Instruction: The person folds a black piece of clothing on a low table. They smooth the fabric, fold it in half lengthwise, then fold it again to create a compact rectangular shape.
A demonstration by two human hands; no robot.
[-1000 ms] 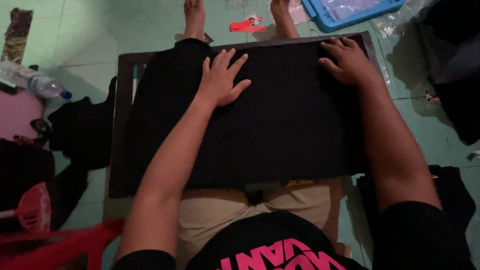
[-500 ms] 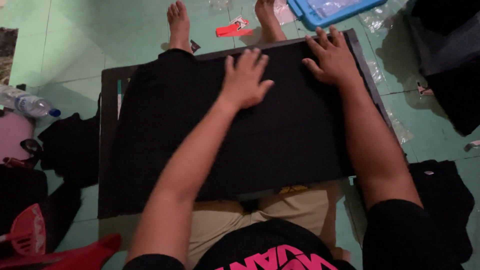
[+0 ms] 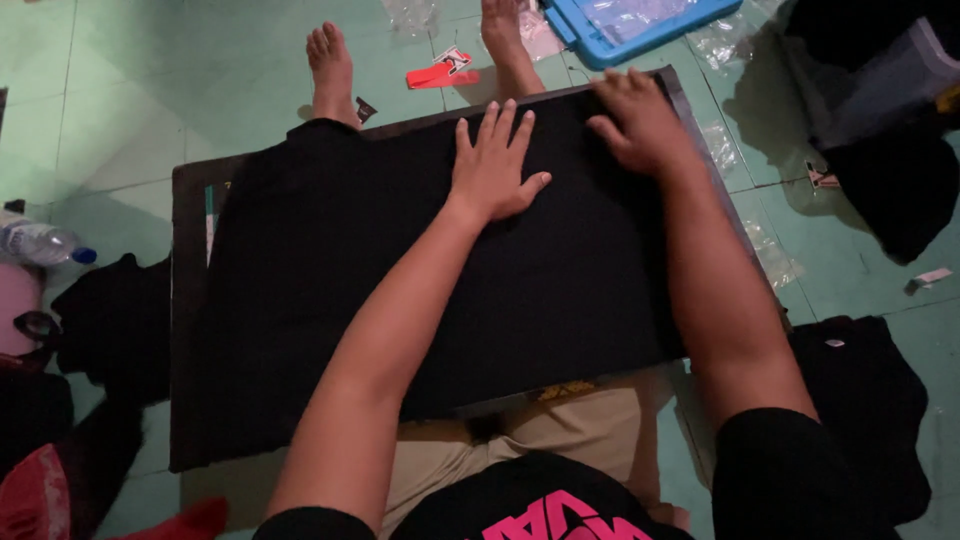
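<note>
A black garment [image 3: 330, 260] lies spread over a dark board [image 3: 185, 300] resting across my lap. My left hand [image 3: 495, 165] presses flat on the cloth near its far edge, fingers spread. My right hand [image 3: 640, 125] rests palm down on the cloth at the board's far right corner, fingers slightly curled over the fabric. Neither hand grips anything. My bare feet [image 3: 330, 70] stick out beyond the board onto the green floor.
A blue tray [image 3: 640, 25] and a red packet [image 3: 440, 72] lie past the board. Black clothing is piled at the right [image 3: 870, 400] and left [image 3: 110, 320]. A plastic bottle [image 3: 40, 242] lies at the left edge, with clear plastic wrappers [image 3: 765, 245] on the right.
My left hand has slid to the right along the far edge of the garment, closer to my right hand. The view has shifted slightly.
</note>
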